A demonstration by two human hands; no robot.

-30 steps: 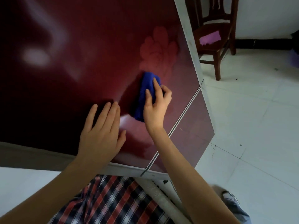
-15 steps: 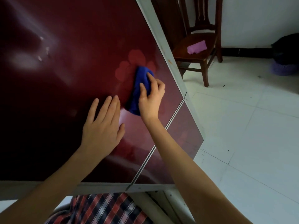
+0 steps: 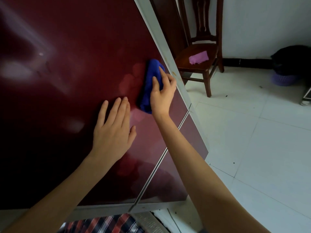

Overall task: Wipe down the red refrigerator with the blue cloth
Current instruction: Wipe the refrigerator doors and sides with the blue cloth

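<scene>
Against the glossy front of the red refrigerator (image 3: 75, 81), a little toward one o'clock from the middle of the view, the blue cloth (image 3: 149, 88) is bunched into a long wad. It lies close beside the pale grey side edge (image 3: 168, 61) of the door. The right hand (image 3: 162, 96) covers the cloth's right half. Its grip is closed on the cloth: thumb and forefinger lie along the fabric, the other fingers curl round the cloth's far side, and the hand presses the wad onto the door.

At seven o'clock from the cloth, and just apart from it, the left hand (image 3: 112, 130) rests flat on the same door. Its grip is open and holds nothing, with the fingers straight and close together and the thumb out to the side. A thin metallic seam (image 3: 161, 158) runs from the door's side edge toward six o'clock and passes under the right forearm. Faint flower shapes show in the red surface near the cloth.

At two o'clock from the cloth a dark wooden chair (image 3: 207, 81) stands on the white tiled floor (image 3: 252, 132), with a pink cloth (image 3: 198, 57) lying on its seat. At three o'clock, by the white wall (image 3: 260, 22), a purple basket (image 3: 284, 79) sits on the floor with a dark bundle (image 3: 292, 58) on top of it. At six o'clock, below the refrigerator, a strip of plaid fabric (image 3: 109, 224) is visible.
</scene>
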